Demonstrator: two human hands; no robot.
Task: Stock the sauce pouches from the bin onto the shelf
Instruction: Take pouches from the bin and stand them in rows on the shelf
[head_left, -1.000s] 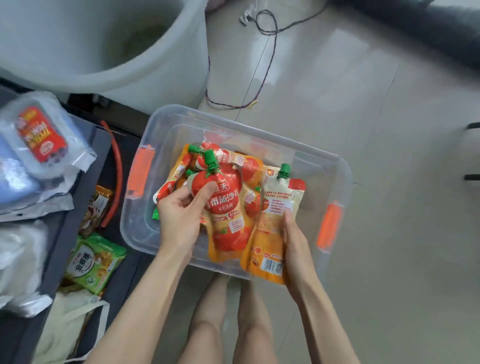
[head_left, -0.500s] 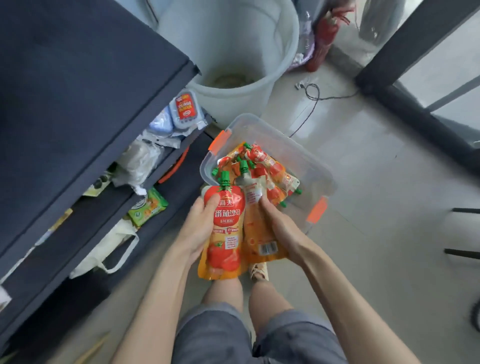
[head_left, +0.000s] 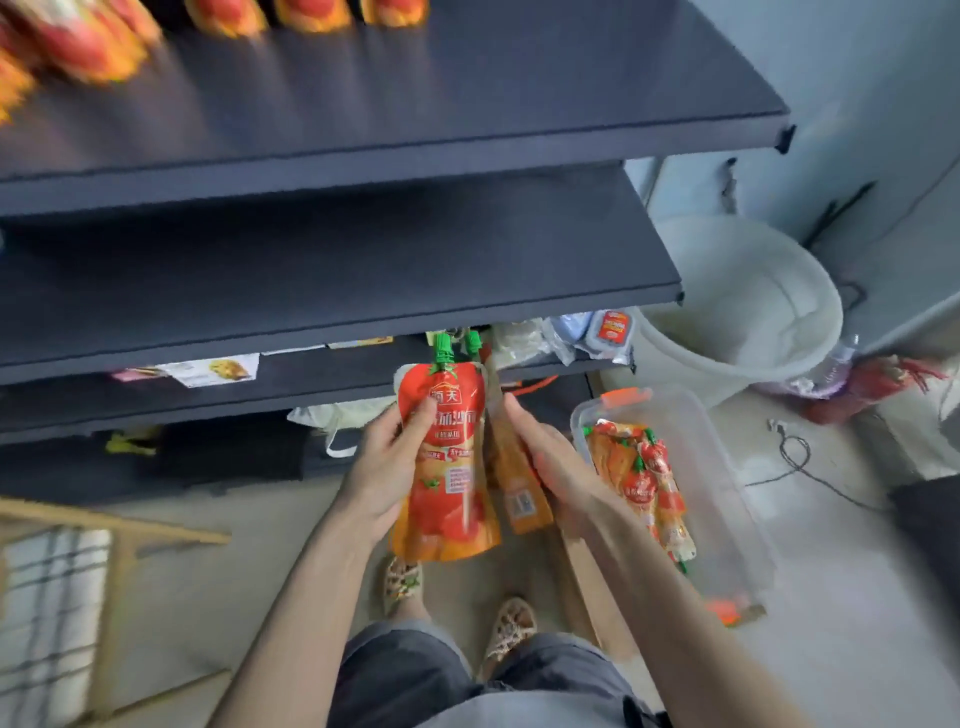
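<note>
Left hand (head_left: 387, 467): thumb and fingers curl round a red-and-orange spouted sauce pouch (head_left: 447, 467), held upright before the dark grey shelf (head_left: 363, 270).
Right hand (head_left: 550, 462): grips a second orange pouch (head_left: 517, 491), just beside the first.
Clear plastic bin (head_left: 737, 499): on the floor, right; more pouches (head_left: 644, 478) lie inside.
</note>
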